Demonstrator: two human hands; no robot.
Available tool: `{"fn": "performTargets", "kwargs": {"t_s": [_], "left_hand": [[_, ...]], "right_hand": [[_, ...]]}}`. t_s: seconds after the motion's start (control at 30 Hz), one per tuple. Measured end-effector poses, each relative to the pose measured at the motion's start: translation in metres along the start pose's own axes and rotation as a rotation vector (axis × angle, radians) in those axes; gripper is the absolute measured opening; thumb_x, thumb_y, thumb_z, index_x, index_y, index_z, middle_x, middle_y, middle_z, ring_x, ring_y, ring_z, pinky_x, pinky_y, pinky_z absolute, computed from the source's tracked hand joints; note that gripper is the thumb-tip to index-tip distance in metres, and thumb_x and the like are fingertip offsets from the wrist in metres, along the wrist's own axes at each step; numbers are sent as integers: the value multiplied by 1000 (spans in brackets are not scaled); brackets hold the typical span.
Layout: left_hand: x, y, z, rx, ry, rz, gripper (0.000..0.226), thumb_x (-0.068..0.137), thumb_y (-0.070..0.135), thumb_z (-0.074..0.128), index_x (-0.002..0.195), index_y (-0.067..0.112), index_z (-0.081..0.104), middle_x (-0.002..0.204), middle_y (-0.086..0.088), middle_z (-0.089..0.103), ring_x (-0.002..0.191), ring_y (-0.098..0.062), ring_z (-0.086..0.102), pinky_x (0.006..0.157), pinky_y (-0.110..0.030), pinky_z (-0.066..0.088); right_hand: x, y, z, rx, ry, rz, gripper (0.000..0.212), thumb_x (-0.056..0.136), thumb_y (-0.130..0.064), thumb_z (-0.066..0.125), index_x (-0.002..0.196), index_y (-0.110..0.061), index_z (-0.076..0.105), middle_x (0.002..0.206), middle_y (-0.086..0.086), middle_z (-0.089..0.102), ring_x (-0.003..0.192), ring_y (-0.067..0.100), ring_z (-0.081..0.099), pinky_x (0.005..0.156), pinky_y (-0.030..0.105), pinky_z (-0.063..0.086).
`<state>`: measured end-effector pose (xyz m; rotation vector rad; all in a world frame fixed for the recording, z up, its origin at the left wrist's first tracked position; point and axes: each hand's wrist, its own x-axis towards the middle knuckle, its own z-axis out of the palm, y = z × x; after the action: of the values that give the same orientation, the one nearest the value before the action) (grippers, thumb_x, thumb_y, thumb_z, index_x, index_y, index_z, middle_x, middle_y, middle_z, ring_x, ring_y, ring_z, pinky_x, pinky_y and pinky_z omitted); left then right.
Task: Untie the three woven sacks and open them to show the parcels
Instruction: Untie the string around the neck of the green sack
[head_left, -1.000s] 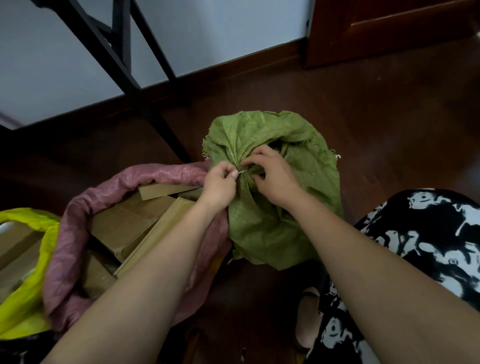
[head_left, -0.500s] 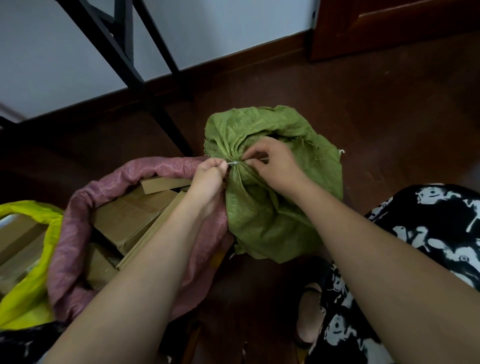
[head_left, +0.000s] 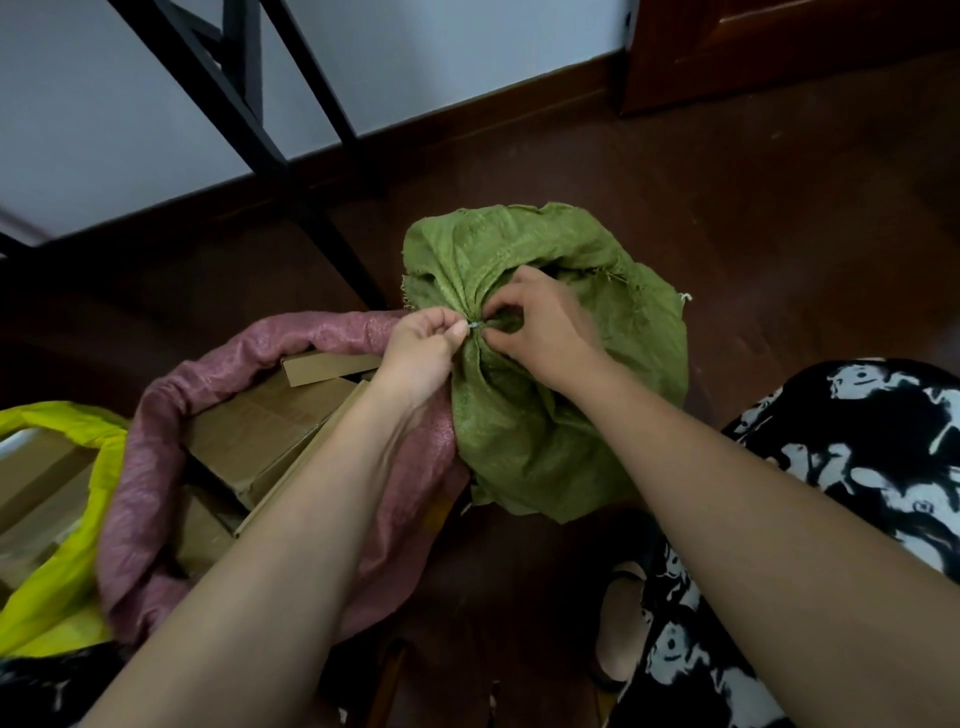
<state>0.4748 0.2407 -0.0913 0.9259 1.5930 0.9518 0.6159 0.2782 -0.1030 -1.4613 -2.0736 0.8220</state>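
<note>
Head view, one frame logged.

Item 1: green woven plastic sack (head_left: 545, 415), standing on the dark red-brown floor (head_left: 779, 208) at centre. I note its neck gathered into tight pleats and bound by a small pale tie (head_left: 475, 326); the mouth fabric fans out above the knot.

Item 2: left hand (head_left: 423, 343), fingers curled, thumb and forefinger pinching the pale tie at the left of the knot.

Item 3: right hand (head_left: 540, 325), fingers curled down onto the gathered neck, fingertips pinching at the knot from the right. I cannot tell whether it holds tie or cloth.

Item 4: pink woven plastic sack (head_left: 156, 467), just left of the green one and touching it, mouth rolled open. Brown cardboard parcels (head_left: 260, 431) lie exposed inside, stacked at angles.

Item 5: yellow woven plastic sack (head_left: 67, 582), far left, touching the pink one, open, with more cardboard showing within.

Item 6: black metal frame legs (head_left: 249, 124), upper left, against a pale wall (head_left: 78, 130) with a dark skirting board.

Item 7: black-and-white patterned garment (head_left: 857, 467), lower right, over the person's knee.
</note>
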Motion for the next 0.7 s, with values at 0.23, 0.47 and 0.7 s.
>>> {"fn": "performTargets", "kwargs": {"t_s": [0.23,0.47,0.7], "left_hand": [[-7,20,-2,-89,-87,13,29,98,-1,41,74,8,54,48,11,55,44,3,48,49,-11,41],[-8,19,-5,-131,-57,-10,25,98,2,44,76,10,55,69,-2,56,62,-8,53,64,-19,47],[-11,18,-8,32,21,99,12,92,2,55,85,12,60,74,0,58,63,-4,54,59,-16,45]], "right_hand": [[-2,-3,6,290,127,-19,12,75,-19,71,83,-16,62,91,-2,49,83,9,50,73,22,42],[-4,-6,13,272,220,-53,9,75,-11,69,75,-13,60,85,-2,52,74,9,49,66,24,43],[1,-5,12,248,234,-38,8,72,-6,69,77,-10,65,82,-2,54,73,7,48,64,6,35]]}}
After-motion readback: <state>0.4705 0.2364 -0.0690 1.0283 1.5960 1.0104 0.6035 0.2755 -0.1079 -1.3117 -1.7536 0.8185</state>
